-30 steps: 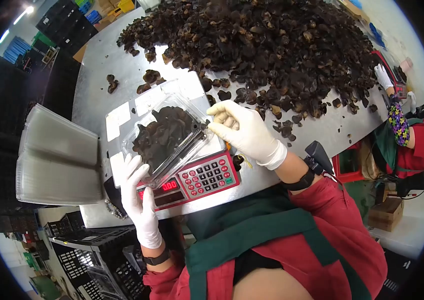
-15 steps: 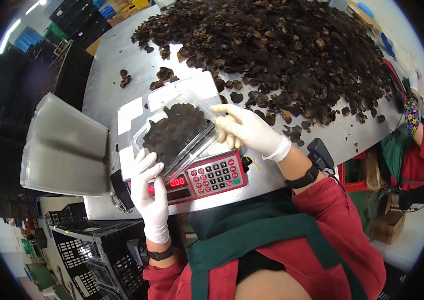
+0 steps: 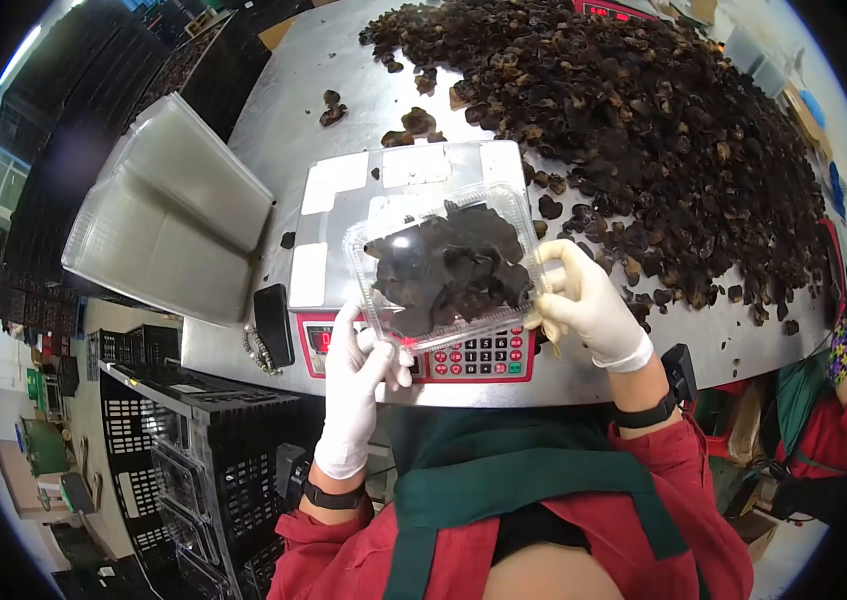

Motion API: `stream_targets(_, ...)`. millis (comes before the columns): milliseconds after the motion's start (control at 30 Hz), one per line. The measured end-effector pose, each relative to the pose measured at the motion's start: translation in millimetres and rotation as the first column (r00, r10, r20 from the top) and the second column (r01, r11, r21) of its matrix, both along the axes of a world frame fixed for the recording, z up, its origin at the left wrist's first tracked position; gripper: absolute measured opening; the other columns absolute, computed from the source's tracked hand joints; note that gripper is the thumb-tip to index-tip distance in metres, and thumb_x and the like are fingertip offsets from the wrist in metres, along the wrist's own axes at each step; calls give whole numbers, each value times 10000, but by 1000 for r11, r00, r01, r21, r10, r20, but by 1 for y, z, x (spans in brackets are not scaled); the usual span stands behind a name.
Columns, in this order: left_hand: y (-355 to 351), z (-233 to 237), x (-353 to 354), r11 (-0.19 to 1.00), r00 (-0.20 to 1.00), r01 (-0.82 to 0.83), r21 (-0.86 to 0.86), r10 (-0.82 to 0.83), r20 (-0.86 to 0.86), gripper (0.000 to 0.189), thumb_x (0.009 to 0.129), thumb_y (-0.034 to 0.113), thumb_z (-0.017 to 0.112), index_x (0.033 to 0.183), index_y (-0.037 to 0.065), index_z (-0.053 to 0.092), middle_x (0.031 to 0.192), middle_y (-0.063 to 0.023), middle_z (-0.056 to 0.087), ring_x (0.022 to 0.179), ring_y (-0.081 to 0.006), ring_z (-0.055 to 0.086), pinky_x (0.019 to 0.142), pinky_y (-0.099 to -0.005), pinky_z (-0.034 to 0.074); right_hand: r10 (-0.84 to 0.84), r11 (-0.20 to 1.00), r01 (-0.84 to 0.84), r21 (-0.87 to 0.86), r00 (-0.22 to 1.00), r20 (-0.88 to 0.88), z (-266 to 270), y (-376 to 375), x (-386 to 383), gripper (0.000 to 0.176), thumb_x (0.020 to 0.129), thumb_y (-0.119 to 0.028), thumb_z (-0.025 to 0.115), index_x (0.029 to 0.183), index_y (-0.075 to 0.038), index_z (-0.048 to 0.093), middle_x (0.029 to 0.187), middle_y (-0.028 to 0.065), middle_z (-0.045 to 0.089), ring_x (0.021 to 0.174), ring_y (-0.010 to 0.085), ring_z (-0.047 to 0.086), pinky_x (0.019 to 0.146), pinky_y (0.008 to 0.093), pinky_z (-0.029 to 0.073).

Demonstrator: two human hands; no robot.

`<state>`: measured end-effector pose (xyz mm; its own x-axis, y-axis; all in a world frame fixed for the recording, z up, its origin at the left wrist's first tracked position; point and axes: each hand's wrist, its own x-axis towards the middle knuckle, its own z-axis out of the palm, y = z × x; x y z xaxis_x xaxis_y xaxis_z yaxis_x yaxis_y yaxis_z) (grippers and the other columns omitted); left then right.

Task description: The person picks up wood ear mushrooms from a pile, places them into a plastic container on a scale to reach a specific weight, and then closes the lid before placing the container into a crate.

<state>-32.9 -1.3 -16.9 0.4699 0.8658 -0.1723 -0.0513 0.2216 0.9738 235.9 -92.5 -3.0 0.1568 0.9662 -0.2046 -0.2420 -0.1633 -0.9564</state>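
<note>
One clear, glossy plastic box [image 3: 378, 238] of dark, wrinkled fungus [image 3: 454, 270] hangs tilted over the steel scale [image 3: 344, 185]. Left grip [image 3: 359, 370], white-gloved, pinches its near corner; right grip [image 3: 584, 300] clasps its right edge.

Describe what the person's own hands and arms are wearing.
The left hand and right hand wear white disposable gloves. A black left wristband and black right wristband sit past the glove cuffs, with a small black box by the right one. The sleeves are red.
</note>
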Motion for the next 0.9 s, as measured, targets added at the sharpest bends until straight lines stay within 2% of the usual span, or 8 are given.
stream_targets(500,-20,0,5,1000,999,-7,-18,8,47,729,936,41,560,1562,52,186,790,-46,649,637,-119,614,609,-231,507,-42,996,45,-71,998,50,3,-15,1,405,906,-42,593,1279,-6,439,799,66,631,563,96,569,515,221,455)
stream_targets(633,-19,-8,5,995,996,-42,92,34,85,806,909,-9,586,1570,49,128,862,-38,635,717,-103,612,693,-228,505,-16,997,17,-78,1000,15,-4,-13,6,458,921,-95,617,1333,1,442,871,71,663,623,86,586,573,213,467)
stream_targets(700,-18,-8,4,991,996,-6,131,-6,88,790,915,-12,614,1555,11,150,888,-22,627,746,-75,595,735,-216,490,-183,983,177,55,884,430,-6,-12,-3,570,889,-194,690,1375,-9,457,1091,126,665,863,179,639,761,283,503)
stream_targets(733,-17,-7,5,992,996,-12,128,0,91,790,915,-12,614,1555,11,150,888,-22,627,746,-75,595,735,-216,490,-177,984,171,53,884,433,-2,-9,-5,570,889,-194,690,1375,-9,457,1091,126,665,863,179,639,761,283,503)
stream_targets(767,-15,-6,5,990,996,-57,127,48,72,751,922,-11,619,1541,5,195,870,-19,628,741,-69,592,727,-215,489,-308,949,124,290,571,761,7,-6,-6,637,849,-242,728,1386,-24,464,1187,143,623,999,240,600,856,342,477)
stream_targets(800,-14,-5,7,987,994,-101,126,95,53,712,928,-11,624,1526,-2,239,853,-16,628,736,-62,589,719,-213,488,-460,883,-30,469,141,876,16,-4,-9,705,809,-290,766,1398,-40,471,1283,160,581,1136,301,561,952,402,450)
stream_targets(833,-14,-3,9,983,990,-140,115,135,50,620,925,-12,642,1468,-8,341,815,-8,624,725,-55,587,701,-209,485,-385,911,-93,401,158,910,26,-2,-16,789,724,-342,812,1390,-64,492,1368,195,510,1248,381,473,1056,463,367)
stream_targets(900,-14,-7,11,982,986,-159,103,152,69,573,924,-15,640,1431,-5,374,810,-8,623,717,-59,587,693,-210,486,-328,900,-239,364,178,928,38,13,-38,768,718,-377,804,1365,-73,523,1373,190,519,1269,366,475,1076,478,352)
